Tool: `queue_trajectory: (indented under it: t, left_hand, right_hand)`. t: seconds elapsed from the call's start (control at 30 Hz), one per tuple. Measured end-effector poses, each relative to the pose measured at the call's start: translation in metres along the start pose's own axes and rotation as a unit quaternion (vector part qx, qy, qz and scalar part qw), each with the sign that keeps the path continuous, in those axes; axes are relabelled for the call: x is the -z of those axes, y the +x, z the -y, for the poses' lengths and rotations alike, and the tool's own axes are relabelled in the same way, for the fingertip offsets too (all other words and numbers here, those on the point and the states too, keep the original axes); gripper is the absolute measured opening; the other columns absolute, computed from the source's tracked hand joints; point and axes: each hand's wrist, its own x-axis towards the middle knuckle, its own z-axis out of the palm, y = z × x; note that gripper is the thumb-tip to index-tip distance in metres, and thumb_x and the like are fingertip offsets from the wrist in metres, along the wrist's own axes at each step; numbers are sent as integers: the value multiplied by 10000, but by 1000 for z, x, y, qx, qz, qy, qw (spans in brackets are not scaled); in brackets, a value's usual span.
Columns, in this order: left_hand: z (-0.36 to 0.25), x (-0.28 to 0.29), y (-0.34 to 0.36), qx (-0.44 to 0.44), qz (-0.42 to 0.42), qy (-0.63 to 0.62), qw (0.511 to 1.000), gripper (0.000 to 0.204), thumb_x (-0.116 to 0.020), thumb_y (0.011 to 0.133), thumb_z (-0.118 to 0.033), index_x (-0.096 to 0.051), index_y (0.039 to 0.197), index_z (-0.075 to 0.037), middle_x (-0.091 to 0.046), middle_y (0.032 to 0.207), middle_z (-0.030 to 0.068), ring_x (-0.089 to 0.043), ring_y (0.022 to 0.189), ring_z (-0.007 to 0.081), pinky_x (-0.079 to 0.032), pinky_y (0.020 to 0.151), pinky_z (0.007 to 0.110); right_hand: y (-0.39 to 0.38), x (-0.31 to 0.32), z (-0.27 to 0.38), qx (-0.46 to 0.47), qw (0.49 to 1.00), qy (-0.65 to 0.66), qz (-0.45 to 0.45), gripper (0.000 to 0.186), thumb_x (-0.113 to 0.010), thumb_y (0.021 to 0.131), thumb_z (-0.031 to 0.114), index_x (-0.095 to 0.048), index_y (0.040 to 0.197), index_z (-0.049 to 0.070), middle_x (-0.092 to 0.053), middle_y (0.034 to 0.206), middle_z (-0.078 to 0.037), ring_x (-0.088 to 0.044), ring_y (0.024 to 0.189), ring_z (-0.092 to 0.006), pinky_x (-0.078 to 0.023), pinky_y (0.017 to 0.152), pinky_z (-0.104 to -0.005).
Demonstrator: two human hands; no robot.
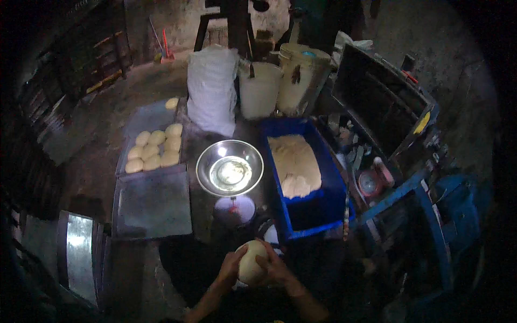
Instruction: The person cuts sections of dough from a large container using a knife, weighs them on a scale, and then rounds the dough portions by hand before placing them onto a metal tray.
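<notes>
Both of my hands cup a pale round ball of dough (251,260) low in the middle of the view. My left hand (230,268) wraps its left side and my right hand (276,268) wraps its right side. Just beyond them stands a shiny metal bowl (204,171) on a white kitchen scale (235,209). To the right of the bowl sits a blue plastic crate (318,210) holding a large mass of dough (294,161). On the left a metal tray (145,114) carries several shaped dough balls (156,148).
A second flat tray (153,204) lies bare in front of the filled one. A white sack (211,89) and two pale buckets (259,89) stand at the back. A dark machine with a blue frame (398,188) fills the right side.
</notes>
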Motion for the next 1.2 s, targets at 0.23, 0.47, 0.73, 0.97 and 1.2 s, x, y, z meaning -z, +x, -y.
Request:
queue_trajectory:
  t: [0.23,0.47,0.73,0.97,1.2]
  left_hand:
    - [14,-3,-13,31,48,-180,982,706,-395,1003,-602,-411,1421,-33,-496,1393,142,-551,1202,267,-492,972,413]
    - [-16,-11,-49,124,240,-362,892,799,-301,966,-705,-327,1490,-102,-397,1495,156,-448,1345,327,-438,1074,485]
    - [-74,-17,-64,-225,3,-361,905,629,-313,1023,-563,-458,1375,-63,-569,1322,143,-574,1212,283,-462,1031,453]
    - [-100,-3,-116,-592,76,65,800,660,-875,726,-327,-558,1238,-58,-577,1254,212,-515,1254,450,-449,1029,527]
    - [-74,26,-134,-621,159,42,767,434,-912,658,-215,-649,962,-49,-579,1210,195,-576,1158,437,-508,948,527]
  right_hand:
    - [-9,0,15,-69,960,270,17,459,-559,996,374,-573,1292,23,-667,1169,-108,-669,1030,-207,-554,871,-378]
    - [7,-2,63,171,965,-175,94,423,-624,978,296,-525,1275,12,-638,1053,-82,-618,935,-171,-511,815,-305]
    - [-7,-22,113,368,889,-270,-34,1098,-854,730,261,-162,1531,-31,-267,1533,-255,-288,1438,-340,-277,1157,-467]
    - [-51,-65,147,536,826,-150,90,1043,-976,451,472,-507,1270,28,-456,1299,-309,-512,1189,-426,-478,950,-489]
    - [-40,-98,110,756,649,-79,23,446,-894,647,298,-631,896,37,-615,864,-180,-693,694,-271,-586,515,-338]
